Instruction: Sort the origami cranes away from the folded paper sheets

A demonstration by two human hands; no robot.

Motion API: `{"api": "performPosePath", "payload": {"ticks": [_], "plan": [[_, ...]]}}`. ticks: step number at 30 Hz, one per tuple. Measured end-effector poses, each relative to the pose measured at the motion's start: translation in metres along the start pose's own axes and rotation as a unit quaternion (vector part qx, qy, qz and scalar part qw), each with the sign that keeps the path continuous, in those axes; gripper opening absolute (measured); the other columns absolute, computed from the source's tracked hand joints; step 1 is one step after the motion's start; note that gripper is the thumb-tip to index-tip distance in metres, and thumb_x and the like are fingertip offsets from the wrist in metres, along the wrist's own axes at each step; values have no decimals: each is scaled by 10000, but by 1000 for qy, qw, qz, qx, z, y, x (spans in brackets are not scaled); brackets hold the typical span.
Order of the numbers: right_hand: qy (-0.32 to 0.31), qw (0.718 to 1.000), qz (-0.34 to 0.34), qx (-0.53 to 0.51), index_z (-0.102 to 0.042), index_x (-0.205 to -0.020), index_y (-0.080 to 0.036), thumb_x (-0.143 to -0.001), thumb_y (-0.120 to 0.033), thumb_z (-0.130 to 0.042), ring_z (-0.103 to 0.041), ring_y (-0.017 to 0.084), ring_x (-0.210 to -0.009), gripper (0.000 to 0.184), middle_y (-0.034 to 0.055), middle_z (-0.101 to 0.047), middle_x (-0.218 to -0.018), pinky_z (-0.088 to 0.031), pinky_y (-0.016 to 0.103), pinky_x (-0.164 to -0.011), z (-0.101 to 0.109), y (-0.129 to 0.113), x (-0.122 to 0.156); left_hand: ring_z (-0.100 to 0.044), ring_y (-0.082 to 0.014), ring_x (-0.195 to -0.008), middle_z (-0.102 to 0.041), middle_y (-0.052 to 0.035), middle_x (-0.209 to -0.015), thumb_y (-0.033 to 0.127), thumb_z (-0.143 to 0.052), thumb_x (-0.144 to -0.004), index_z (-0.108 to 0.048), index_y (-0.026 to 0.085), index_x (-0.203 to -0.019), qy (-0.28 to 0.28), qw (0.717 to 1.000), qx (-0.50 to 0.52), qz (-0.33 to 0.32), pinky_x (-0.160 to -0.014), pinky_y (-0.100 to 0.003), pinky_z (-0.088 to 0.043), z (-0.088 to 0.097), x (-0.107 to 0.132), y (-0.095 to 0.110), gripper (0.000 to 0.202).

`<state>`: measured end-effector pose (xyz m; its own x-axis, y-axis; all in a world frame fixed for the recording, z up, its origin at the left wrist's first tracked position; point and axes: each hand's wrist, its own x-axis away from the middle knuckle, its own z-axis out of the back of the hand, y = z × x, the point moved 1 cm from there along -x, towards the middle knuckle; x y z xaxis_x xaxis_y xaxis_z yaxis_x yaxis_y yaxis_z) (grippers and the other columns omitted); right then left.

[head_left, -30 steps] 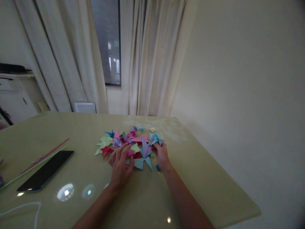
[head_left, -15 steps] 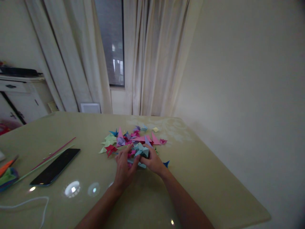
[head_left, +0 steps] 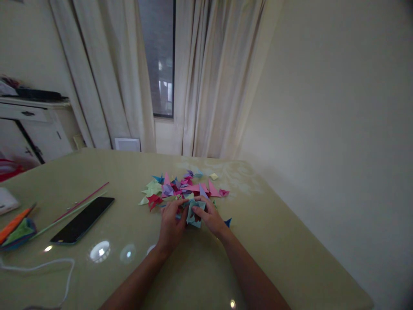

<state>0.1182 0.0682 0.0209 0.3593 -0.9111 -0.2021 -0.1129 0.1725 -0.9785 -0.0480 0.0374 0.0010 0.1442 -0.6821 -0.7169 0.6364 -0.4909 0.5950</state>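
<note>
Both hands grip one light blue origami piece (head_left: 195,211) of folded paper at the near side of a pile. My left hand (head_left: 172,221) is closed on its left side. My right hand (head_left: 209,217) has its thumb across the front and its fingers behind. Past the hands lies the pile of colourful folded paper pieces (head_left: 193,188), in pink, purple, red and pale green. A red folded piece (head_left: 154,200) rests left of my left hand. To the right of my right wrist is a dark blue folded piece (head_left: 228,222). My hands hide part of the pile.
On the left a black phone (head_left: 83,220) lies beside a pink stick (head_left: 85,200) and a pale green one. Further left are orange-handled scissors (head_left: 14,226), a small dish (head_left: 24,240) holding green paper, and a white cable (head_left: 41,265). A wall (head_left: 338,129) borders the table's right.
The light blue origami piece has been turned and drawn slightly nearer, its folds now standing upright between my hands. My right thumb has come across its front. The whole view has shifted a little.
</note>
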Motion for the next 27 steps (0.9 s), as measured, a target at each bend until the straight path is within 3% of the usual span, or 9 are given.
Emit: {"api": "performPosePath", "payload": {"ticks": [8,14,21,27], "plan": [[55,998,24,35,-707,-948,-234,-841,-495,-809,-631,169,-595,300,-2,-704,-697,-484,277,-573,4,-2,-2,-686,-222,-822,-770,-51,-975,362,-580,-1033,-717,227,-1166,10,1000,11,-13,-831,-390,-479,1,0,5,234],[62,997,31,41,-701,-910,-235,-840,-480,-805,-686,192,-652,275,11,-720,-722,-497,277,-586,4,-5,-2,-693,-242,-862,-769,-75,-1015,370,-566,-1036,-709,214,-1184,16,1000,15,-2,-839,-390,-488,2,0,5,258],[74,994,49,64,-711,-920,-226,-864,-474,-781,-610,156,-579,263,-2,-697,-697,-471,268,-570,6,-4,-1,-691,-229,-896,-769,-67,-1054,332,-563,-1043,-692,206,-1205,23,999,27,-24,-846,-372,-481,6,-1,10,242],[54,997,45,37,-714,-964,-216,-842,-495,-810,-660,167,-642,320,3,-697,-749,-495,263,-590,6,-5,0,-683,-207,-811,-767,-47,-977,365,-605,-1039,-706,209,-1144,36,998,25,-42,-815,-359,-473,5,-3,9,214]]}}
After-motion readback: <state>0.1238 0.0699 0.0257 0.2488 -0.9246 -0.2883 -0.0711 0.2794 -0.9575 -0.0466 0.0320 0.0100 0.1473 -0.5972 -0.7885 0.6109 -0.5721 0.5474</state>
